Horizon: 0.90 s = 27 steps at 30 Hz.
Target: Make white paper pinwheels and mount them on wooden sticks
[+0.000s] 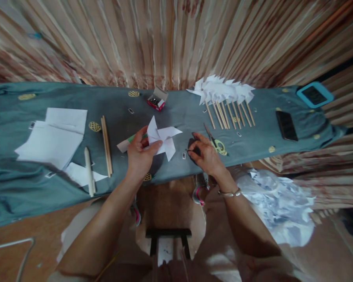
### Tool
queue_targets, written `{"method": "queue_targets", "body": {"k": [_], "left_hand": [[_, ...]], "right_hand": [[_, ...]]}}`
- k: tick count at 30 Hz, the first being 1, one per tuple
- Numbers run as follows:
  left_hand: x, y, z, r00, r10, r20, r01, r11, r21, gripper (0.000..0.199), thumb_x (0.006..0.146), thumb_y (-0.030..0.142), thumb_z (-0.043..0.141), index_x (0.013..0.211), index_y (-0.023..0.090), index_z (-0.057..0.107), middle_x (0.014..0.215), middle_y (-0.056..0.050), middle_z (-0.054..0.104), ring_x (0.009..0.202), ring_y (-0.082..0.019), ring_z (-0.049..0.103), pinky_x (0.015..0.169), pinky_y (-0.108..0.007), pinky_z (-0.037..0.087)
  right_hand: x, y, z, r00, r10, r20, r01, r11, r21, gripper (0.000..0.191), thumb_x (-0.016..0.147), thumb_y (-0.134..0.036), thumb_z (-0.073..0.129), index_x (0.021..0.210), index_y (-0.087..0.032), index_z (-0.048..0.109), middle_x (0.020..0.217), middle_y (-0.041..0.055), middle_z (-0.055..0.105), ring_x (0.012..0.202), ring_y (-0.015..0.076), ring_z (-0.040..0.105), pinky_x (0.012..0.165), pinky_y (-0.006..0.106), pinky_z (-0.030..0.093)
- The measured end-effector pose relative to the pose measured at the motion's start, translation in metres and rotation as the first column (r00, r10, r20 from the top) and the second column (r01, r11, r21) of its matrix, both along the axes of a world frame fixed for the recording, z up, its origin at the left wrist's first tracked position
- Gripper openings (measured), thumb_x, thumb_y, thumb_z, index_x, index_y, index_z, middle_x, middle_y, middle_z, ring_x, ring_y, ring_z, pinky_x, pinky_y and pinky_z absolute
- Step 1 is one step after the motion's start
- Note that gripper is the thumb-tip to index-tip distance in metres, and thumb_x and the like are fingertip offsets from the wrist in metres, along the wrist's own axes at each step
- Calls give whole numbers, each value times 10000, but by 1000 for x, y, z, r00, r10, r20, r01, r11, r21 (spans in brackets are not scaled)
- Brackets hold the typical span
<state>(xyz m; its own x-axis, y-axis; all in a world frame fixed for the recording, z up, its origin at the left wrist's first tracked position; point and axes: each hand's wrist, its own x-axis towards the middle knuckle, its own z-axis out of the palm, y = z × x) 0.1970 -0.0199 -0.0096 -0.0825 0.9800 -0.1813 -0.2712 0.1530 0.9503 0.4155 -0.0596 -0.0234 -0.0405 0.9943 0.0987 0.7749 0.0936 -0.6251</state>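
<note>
A white paper pinwheel is held up over the table, with the thumb of my left hand pressed near its middle and the fingers behind it. My right hand is a little to the right, thumb and index finger pinched on a small dark pin. Scissors with yellow-green handles lie just beyond my right hand. A small open red box with dark bits inside stands behind the pinwheel. Under my left hand, a white and green piece lies on the cloth.
White sheets, wooden sticks and a pale marker-like stick lie left. Finished pinwheels on sticks line the back right, near a phone and blue-framed device. A bag of white paper pieces stands below right.
</note>
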Motion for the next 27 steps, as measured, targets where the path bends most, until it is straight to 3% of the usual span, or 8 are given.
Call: {"method": "queue_targets", "body": {"k": [5,12,20,24,27], "left_hand": [[6,-2,-1,1000,-22,-10,22,1000,-14,629,557,233,830,1155,188,638,855,-18,747,751,-189,686,692,-288,538],[10,-6,-2,994,-105,-14,104,994,-34,658,607,259,811,1222,165,596,895,-31,748,784,-201,689,715,-315,544],[11,-6,-5,990,-91,107,94,995,-20,477,590,217,812,1039,183,654,853,-3,753,746,-169,683,701,-294,554],[12,-6,-7,989,-91,116,95,995,-30,498,583,218,819,1050,180,653,868,-6,754,759,-174,685,715,-307,554],[12,-7,-8,989,-99,113,102,994,-24,483,593,223,817,1044,174,651,889,-8,753,776,-173,686,741,-311,554]], "right_hand": [[1,-1,0,996,-55,-65,56,998,12,133,799,-257,667,919,-204,689,1425,151,549,1328,300,518,1124,480,365],[-11,0,-3,1000,-23,4,23,997,67,87,821,-186,591,799,-210,672,1397,143,578,1298,300,535,1122,487,382],[-9,-2,-9,1000,-14,12,13,996,84,86,826,-195,551,804,-222,630,1390,157,576,1302,317,523,1121,545,374],[-7,-2,-8,998,-25,-57,29,997,72,68,828,-202,560,788,-220,614,1386,155,577,1355,322,480,1140,564,337],[-8,-5,5,982,-69,-178,88,991,102,62,850,-251,595,803,-217,618,1433,134,535,1383,316,457,1164,566,303]]}}
